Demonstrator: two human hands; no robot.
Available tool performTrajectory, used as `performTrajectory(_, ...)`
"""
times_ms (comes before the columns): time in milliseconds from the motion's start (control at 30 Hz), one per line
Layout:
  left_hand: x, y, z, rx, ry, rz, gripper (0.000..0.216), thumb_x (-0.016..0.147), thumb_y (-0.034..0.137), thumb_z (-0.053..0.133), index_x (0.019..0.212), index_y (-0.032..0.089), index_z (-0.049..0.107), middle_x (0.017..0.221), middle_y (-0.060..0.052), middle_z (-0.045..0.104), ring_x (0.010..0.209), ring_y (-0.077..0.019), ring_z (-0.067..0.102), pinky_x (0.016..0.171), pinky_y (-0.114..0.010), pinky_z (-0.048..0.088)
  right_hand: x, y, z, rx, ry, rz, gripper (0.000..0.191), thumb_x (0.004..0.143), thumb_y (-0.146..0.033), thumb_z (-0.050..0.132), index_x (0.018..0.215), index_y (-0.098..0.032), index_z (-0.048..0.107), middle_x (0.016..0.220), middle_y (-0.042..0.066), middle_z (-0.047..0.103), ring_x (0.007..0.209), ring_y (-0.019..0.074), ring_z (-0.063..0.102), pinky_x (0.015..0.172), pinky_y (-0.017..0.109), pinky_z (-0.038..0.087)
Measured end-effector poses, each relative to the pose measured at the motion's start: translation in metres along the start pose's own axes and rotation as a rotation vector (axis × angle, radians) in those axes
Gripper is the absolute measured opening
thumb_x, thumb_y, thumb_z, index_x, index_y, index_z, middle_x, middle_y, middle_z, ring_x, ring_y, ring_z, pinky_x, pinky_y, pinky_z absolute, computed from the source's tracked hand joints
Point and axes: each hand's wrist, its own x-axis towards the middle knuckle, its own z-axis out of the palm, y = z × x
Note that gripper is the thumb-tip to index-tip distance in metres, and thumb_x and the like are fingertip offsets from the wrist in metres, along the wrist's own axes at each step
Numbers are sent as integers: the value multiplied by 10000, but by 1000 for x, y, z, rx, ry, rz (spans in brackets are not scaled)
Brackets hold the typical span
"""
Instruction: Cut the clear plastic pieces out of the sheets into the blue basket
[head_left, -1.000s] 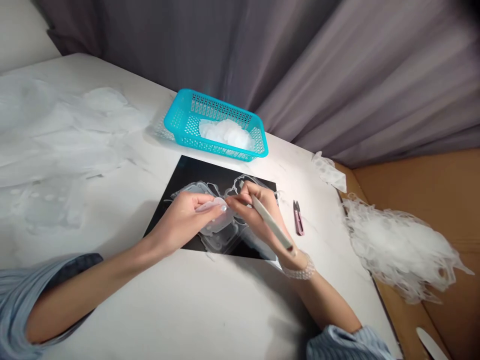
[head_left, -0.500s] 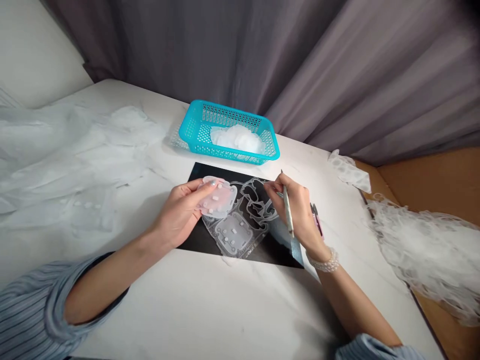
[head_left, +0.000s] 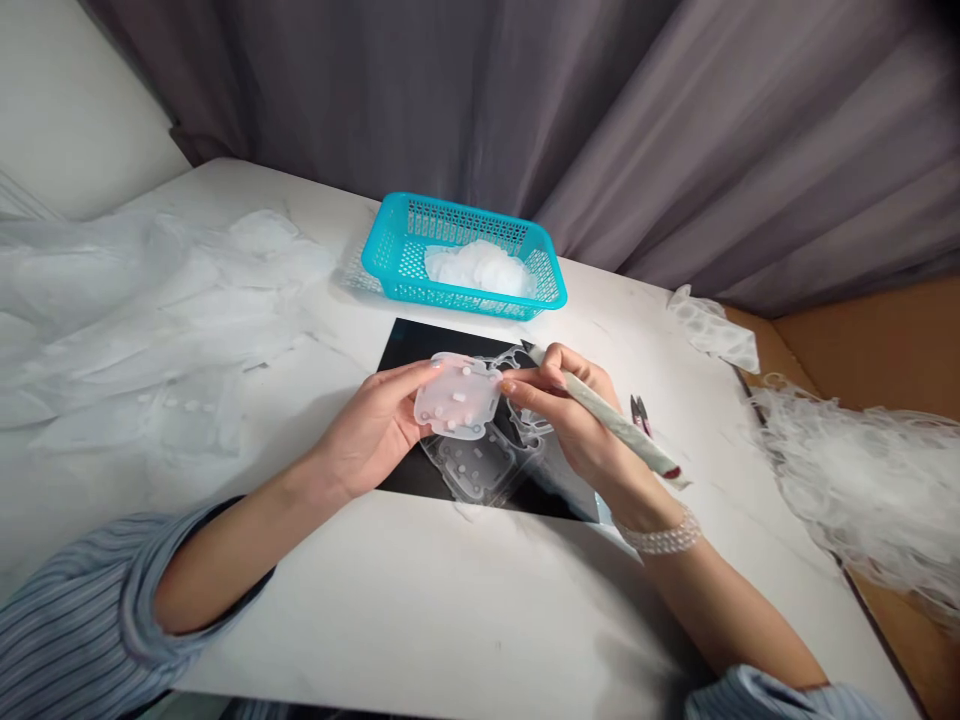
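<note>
My left hand (head_left: 375, 430) holds a translucent rounded silicone pad (head_left: 456, 400) with small white studs, lifted just above a black mat (head_left: 409, 345). My right hand (head_left: 574, 420) pinches the pad's right edge with thumb and forefinger while a pale pen-like tool (head_left: 619, 428) lies gripped across its palm, tip toward the pad. Under the hands, a clear silicone sheet (head_left: 480, 468) with another studded pad and cut-out outlines rests on the mat.
A turquoise plastic basket (head_left: 397, 258) holding several white pads stands behind the mat. Small pink snips (head_left: 641, 414) lie right of my right hand. Clear sheets (head_left: 142, 310) cover the table's left. White scrap webbing (head_left: 862, 480) is heaped at right over a cardboard box.
My left hand lifted the studded pad clear of the sheet. My right hand moved away to the right, then came back to pinch the pad's edge. The view shifted slightly.
</note>
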Motion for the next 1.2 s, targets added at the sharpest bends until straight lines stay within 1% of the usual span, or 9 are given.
performTrajectory(200, 0, 4, 3, -66, 89, -38, 302, 922, 316, 546, 995, 104, 747, 1036, -116, 745, 921, -216, 689, 784, -299, 574, 2, 2, -2, 32, 24, 14, 418, 757, -213, 758, 660, -225, 351, 763, 8, 724, 646, 131, 591, 614, 284, 412)
performTrajectory(367, 0, 5, 4, -116, 101, -44, 310, 918, 321, 549, 966, 94, 754, 1051, -124, 749, 870, -215, 696, 739, -300, 584, 3, 1, -2, 33, 14, 11, 413, 766, -211, 746, 665, -226, 345, 701, -22, 680, 635, 124, 572, 612, 278, 400)
performTrajectory(533, 1, 5, 3, -117, 118, -51, 347, 921, 345, 545, 998, 72, 745, 1148, -152, 725, 925, -243, 701, 750, -320, 587, 3, 3, -3, 67, -5, 9, 395, 780, -190, 736, 680, -226, 356, 697, -27, 665, 644, 119, 560, 625, 274, 395)
performTrajectory(767, -1, 7, 7, -126, 134, -68, 350, 939, 318, 509, 1007, 55, 730, 1125, -170, 729, 929, -248, 711, 736, -317, 594, 3, 4, -4, 109, -15, 30, 415, 764, -187, 773, 677, -220, 369, 723, -17, 686, 649, 113, 570, 620, 261, 411)
performTrajectory(900, 0, 4, 2, -126, 160, -67, 307, 920, 326, 560, 1005, 74, 714, 1172, -174, 708, 1020, -268, 694, 857, -371, 586, 3, 5, -4, 123, 19, -27, 437, 778, -189, 768, 665, -220, 346, 688, -34, 660, 541, 89, 548, 496, 235, 370)
performTrajectory(967, 1, 2, -1, -138, 163, -73, 303, 916, 332, 575, 1050, 89, 697, 1238, -175, 677, 1113, -290, 660, 958, -423, 548, 2, 5, -3, 108, 59, -74, 441, 782, -200, 766, 671, -225, 340, 757, -18, 696, 514, 98, 580, 439, 233, 363)
performTrajectory(1000, 2, 0, -2, -144, 167, -74, 307, 916, 330, 579, 1088, 99, 685, 1271, -171, 658, 1151, -294, 643, 1000, -439, 524, 1, 5, -2, 101, 74, -97, 435, 785, -202, 765, 676, -227, 345, 801, -5, 715, 545, 118, 622, 441, 236, 395)
performTrajectory(1100, 2, -2, -4, -168, 212, -85, 369, 920, 312, 580, 1228, 112, 613, 1321, -175, 623, 1195, -290, 621, 1048, -442, 491, -2, 3, 1, 110, 68, -156, 408, 800, -191, 755, 679, -228, 367, 875, 26, 745, 763, 188, 717, 605, 286, 540)
performTrajectory(1200, 2, -2, -4, -180, 202, -101, 477, 929, 339, 579, 1322, 73, 531, 1310, -209, 624, 1204, -286, 618, 1028, -424, 510, -3, 3, 2, 104, -17, -127, 400, 804, -178, 749, 665, -228, 377, 859, 27, 751, 797, 181, 716, 740, 324, 564)
